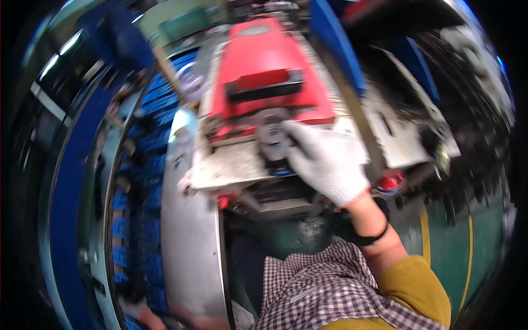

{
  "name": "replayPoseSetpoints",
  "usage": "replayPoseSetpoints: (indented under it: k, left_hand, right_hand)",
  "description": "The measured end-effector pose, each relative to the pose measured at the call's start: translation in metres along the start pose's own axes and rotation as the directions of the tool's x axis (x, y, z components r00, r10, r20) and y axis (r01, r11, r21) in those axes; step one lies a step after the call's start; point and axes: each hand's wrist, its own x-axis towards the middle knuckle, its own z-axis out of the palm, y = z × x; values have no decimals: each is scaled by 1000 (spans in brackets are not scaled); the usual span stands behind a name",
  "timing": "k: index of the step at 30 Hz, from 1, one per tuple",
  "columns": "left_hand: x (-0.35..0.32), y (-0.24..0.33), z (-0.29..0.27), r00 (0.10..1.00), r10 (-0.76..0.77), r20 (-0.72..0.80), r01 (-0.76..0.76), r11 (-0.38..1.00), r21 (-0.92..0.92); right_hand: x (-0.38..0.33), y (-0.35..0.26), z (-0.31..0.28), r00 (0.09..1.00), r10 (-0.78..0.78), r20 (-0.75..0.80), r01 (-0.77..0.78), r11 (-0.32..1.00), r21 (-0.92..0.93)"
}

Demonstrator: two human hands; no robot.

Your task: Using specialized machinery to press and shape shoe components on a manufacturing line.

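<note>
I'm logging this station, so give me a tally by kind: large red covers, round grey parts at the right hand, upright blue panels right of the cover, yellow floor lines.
Red cover: 1
Grey part: 1
Blue panels: 2
Yellow lines: 2
Total: 6

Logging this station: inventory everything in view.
Machine: 1, red, upper centre
Bar: 1, black, across machine
Round part: 1, grey, machine's front
Bench: 1, silver, left of centre
Slats: several, blue, left of bench
Panels: 2, blue, upper right
Small item: 1, red, right of right wrist
Floor lines: 2, yellow, lower right
Apron: 1, brown-white, lower centre
Left hand: 1, pale, lower left, blurred
Right hand: 1, white-gloved, at round part
</note>
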Motion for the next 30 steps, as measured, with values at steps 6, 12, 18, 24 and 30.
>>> replayPoseSetpoints:
  k: [6,12,18,24,30]
  left_hand:
    - [-176,90,143,980,-10,201,14,1000,-17]
    - [-326,173,321,290,82,954,603,758,-249]
    - [-460,198,463,75,86,993,479,871,-112]
    - [-546,238,607,-125,377,918,-57,921,-386]
    - [-582,322,757,-216,607,765,-142,755,-640]
  right_hand:
    - [3,-6,-7,976,-89,-199,118,983,140]
    - [-37,-24,-30,960,-278,12,148,546,824]
    - [-47,-12,-81,969,-111,220,-165,371,914]
    - [-23,126,-190,984,149,100,-95,-39,995]
    - [77,288,-208,880,471,70,-446,763,468]
